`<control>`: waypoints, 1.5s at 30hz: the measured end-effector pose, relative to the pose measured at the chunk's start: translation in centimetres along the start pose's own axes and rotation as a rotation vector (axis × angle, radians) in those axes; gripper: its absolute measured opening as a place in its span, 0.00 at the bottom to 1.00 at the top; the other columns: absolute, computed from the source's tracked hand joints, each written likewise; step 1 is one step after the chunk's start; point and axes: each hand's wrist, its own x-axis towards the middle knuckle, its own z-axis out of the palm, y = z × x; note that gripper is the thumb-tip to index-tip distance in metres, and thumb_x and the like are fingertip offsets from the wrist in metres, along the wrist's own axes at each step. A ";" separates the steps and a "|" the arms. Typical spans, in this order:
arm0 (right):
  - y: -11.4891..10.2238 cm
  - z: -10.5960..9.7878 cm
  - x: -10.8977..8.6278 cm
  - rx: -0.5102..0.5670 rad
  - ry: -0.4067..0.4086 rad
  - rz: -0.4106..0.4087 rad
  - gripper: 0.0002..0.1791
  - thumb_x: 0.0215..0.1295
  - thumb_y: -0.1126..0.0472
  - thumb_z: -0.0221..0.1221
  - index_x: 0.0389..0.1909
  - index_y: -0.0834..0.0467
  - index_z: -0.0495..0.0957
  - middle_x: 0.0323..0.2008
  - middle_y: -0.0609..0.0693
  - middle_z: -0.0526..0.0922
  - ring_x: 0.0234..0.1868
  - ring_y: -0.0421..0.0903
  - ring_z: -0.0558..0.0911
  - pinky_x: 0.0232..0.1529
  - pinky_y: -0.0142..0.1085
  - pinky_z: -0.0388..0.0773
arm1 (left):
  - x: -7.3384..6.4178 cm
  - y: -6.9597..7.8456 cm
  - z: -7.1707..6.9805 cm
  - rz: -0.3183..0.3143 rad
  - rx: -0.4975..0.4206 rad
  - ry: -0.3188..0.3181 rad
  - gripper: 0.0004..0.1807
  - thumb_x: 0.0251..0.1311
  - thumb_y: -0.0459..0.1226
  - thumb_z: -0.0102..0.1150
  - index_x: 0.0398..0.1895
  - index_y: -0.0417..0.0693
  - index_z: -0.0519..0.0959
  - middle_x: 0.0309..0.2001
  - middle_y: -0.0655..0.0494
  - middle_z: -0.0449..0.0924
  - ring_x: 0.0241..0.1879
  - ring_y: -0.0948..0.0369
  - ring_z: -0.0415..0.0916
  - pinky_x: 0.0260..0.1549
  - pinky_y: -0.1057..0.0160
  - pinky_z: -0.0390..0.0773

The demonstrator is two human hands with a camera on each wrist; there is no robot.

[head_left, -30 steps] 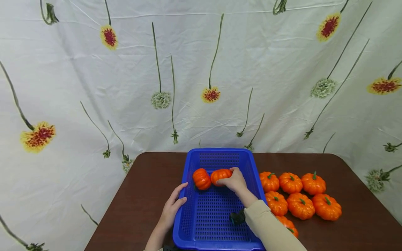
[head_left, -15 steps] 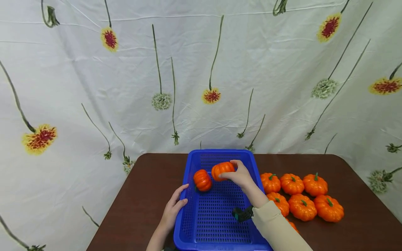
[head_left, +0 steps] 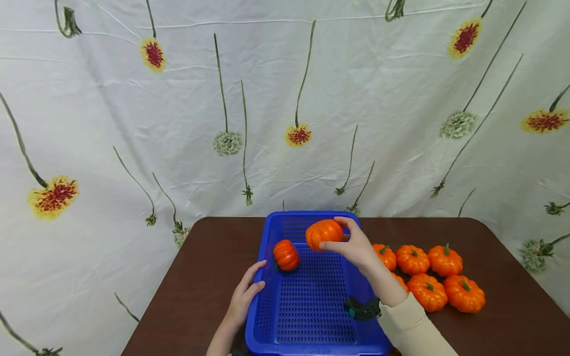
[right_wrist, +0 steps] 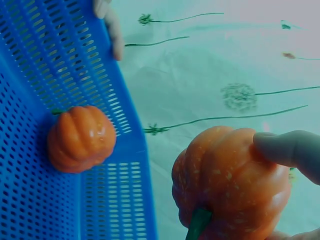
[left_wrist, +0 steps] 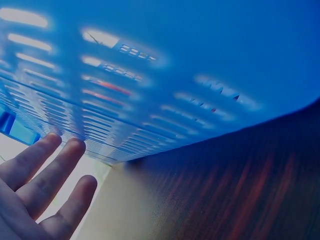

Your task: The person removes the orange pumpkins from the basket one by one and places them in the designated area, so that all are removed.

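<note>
My right hand [head_left: 356, 244] grips a small orange pumpkin [head_left: 324, 235] between thumb and fingers, above the far part of a blue plastic basket [head_left: 371, 287]. In the right wrist view, the held pumpkin [right_wrist: 230, 180] shows its green stem pointing down and a thumb pressed on its side. A second pumpkin [head_left: 286, 255] lies tipped on its side inside the basket, near the left wall. My left hand [head_left: 242, 296] touches the basket's left rim with thumb and fingertips. Its fingers [left_wrist: 55, 165] look fairly straight beside the slotted outer wall in the left wrist view.
On the brown table [head_left: 191, 282], several more pumpkins [head_left: 427, 291] sit in rows right of the basket, some partly behind the right arm. A white cloth [head_left: 267, 173] printed with flowers hangs behind the table. A black band [head_left: 362, 309] circles the right wrist.
My right hand has lifted its pumpkin from beside the other one in the basket and brought it up and slightly right. The left hand stays at the rim.
</note>
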 end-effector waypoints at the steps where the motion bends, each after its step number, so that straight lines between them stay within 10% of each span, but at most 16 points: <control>1: -0.1 -0.3 -0.2 -0.003 0.003 -0.008 0.43 0.51 0.60 0.68 0.67 0.60 0.58 0.64 0.60 0.62 0.54 0.58 0.71 0.49 0.49 0.73 | 0.0 0.0 0.0 0.001 -0.001 -0.001 0.24 0.64 0.31 0.45 0.64 0.46 0.66 0.61 0.40 0.67 0.49 0.43 0.70 0.41 0.56 0.76; 21: 1.2 -6.1 -6.0 0.055 0.094 -0.017 0.44 0.56 0.61 0.65 0.69 0.57 0.52 0.66 0.58 0.55 0.53 0.54 0.72 0.42 0.36 0.75 | 0.0 0.0 0.0 -0.007 -0.008 0.000 0.23 0.65 0.32 0.45 0.64 0.46 0.65 0.58 0.38 0.68 0.48 0.43 0.71 0.40 0.57 0.77; 29: 2.9 -8.2 -8.1 0.007 0.174 0.016 0.47 0.57 0.58 0.65 0.72 0.55 0.47 0.70 0.60 0.46 0.64 0.63 0.57 0.52 0.50 0.66 | -0.1 0.1 0.1 -0.009 -0.015 0.001 0.23 0.65 0.32 0.44 0.64 0.46 0.65 0.59 0.38 0.67 0.48 0.44 0.71 0.40 0.57 0.77; 45: 6.7 -11.0 -11.1 0.022 0.313 0.203 0.49 0.60 0.52 0.63 0.74 0.51 0.42 0.72 0.57 0.41 0.64 0.56 0.52 0.52 0.45 0.63 | 0.0 -0.1 0.0 -0.008 -0.016 -0.005 0.23 0.65 0.32 0.44 0.65 0.46 0.65 0.59 0.38 0.67 0.48 0.44 0.71 0.40 0.57 0.77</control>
